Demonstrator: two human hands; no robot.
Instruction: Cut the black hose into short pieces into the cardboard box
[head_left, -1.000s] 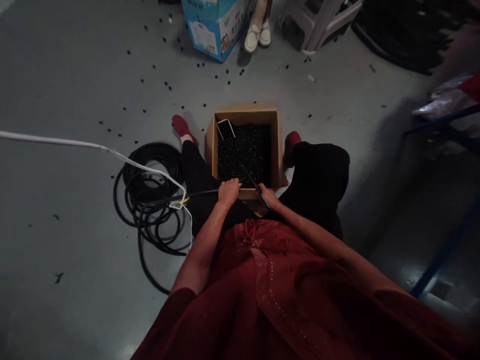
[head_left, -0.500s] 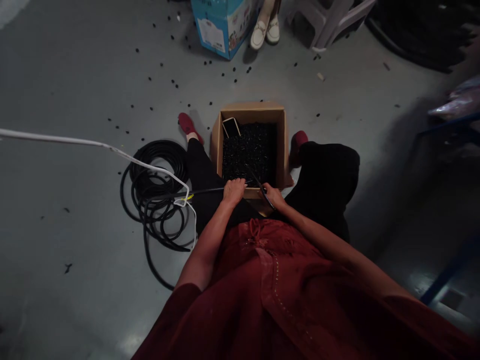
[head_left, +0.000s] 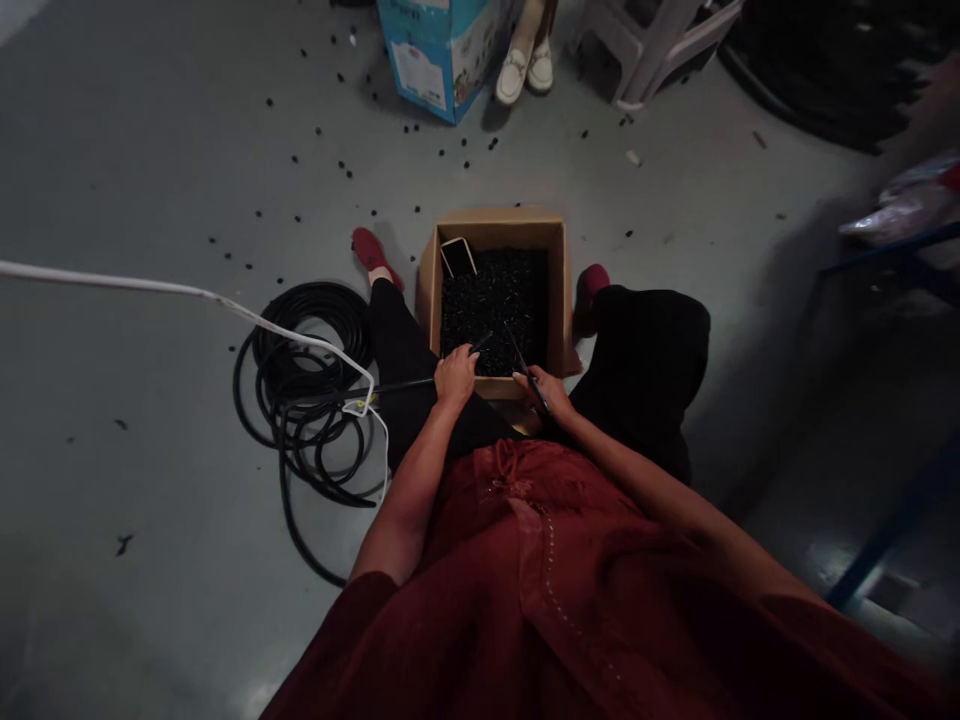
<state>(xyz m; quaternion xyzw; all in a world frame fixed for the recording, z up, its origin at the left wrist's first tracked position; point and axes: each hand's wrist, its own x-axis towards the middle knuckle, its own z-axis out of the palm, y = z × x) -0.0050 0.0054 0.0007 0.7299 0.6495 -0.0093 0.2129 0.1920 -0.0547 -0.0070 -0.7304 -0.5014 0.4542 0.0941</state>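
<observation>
Gripped in my left hand point(head_left: 455, 376) is a thin black tube point(head_left: 409, 385), its short free end pointing up and right over the near side of a cardboard box point(head_left: 556, 290). My right hand point(head_left: 549, 394) is closed around what looks like dark scissors point(head_left: 523, 358), their blades pointing away over the box. A gap separates the blades from the tube's end. Inside the box lies a mass of small black cut pieces point(head_left: 495, 295), with a flat black rectangle with a pale edge point(head_left: 459, 258) at its far left corner. My fingers partly hide the scissor handles.
Loose coils of black tubing point(head_left: 311, 300) lie on the floor at left, crossed by a white cable point(head_left: 300, 335). Beyond the box are scattered black bits, a blue carton point(head_left: 420, 60), another person's shoes point(head_left: 511, 78) and a plastic stool point(head_left: 637, 60).
The tube's end has tilted upward and moved away from the scissors. My left hand has shifted slightly left and up, and the blades now point more straight ahead.
</observation>
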